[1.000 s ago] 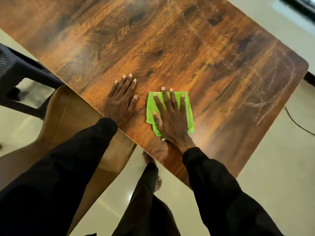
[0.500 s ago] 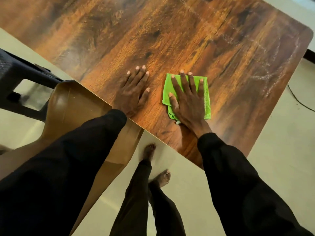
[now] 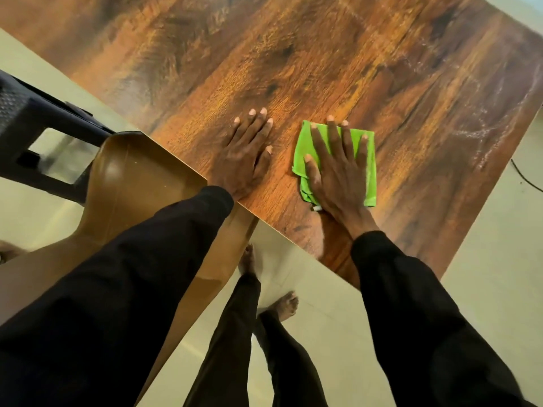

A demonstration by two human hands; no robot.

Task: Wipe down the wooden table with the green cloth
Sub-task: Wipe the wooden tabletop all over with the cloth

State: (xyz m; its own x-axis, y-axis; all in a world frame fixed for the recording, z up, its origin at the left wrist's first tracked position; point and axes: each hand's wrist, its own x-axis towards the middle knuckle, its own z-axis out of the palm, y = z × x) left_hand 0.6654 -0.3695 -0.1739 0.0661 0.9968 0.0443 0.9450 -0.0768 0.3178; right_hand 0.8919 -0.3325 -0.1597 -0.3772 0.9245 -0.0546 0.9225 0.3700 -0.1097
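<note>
The wooden table fills the upper part of the head view, with whitish smears toward its right corner. A folded green cloth lies on it near the front edge. My right hand lies flat on the cloth with straight, spread fingers and presses it to the wood. My left hand rests flat on the bare wood just left of the cloth, fingers straight, close to the table's edge.
A brown chair stands at the table's front edge under my left arm. A dark plastic stool sits at the far left. My bare feet stand on the pale tiled floor. A thin cable lies at the right.
My right hand has slid the green cloth to the right and a little away from me across the wood. The left hand stays flat on the table beside it.
</note>
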